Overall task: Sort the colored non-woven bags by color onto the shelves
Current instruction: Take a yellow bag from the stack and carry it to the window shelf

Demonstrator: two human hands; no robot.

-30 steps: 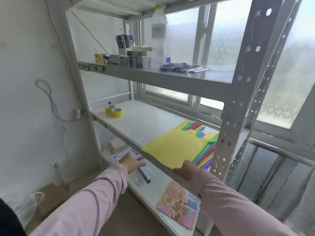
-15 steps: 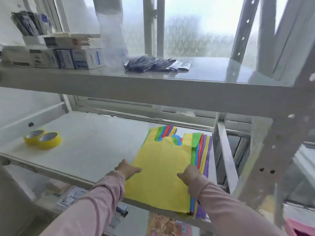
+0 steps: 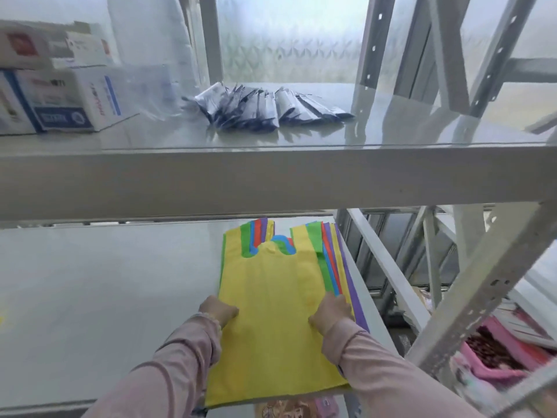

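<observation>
White and blue printed boxes [image 3: 60, 99] are stacked at the far left. Just behind them a translucent white bottle [image 3: 150, 34] is stood upright, blurred. Dark blue and silver packets [image 3: 262, 108] are fanned out to the right of the boxes, apart from them. A patterned frosted window [image 3: 289, 37] is seen behind. Pink patterned material [image 3: 497, 360] is glimpsed at the lower right.

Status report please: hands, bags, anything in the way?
Hands: left hand, right hand grip yellow bag at side edges. Rest of stack unsorted on shelf. Nothing blocking.
</observation>
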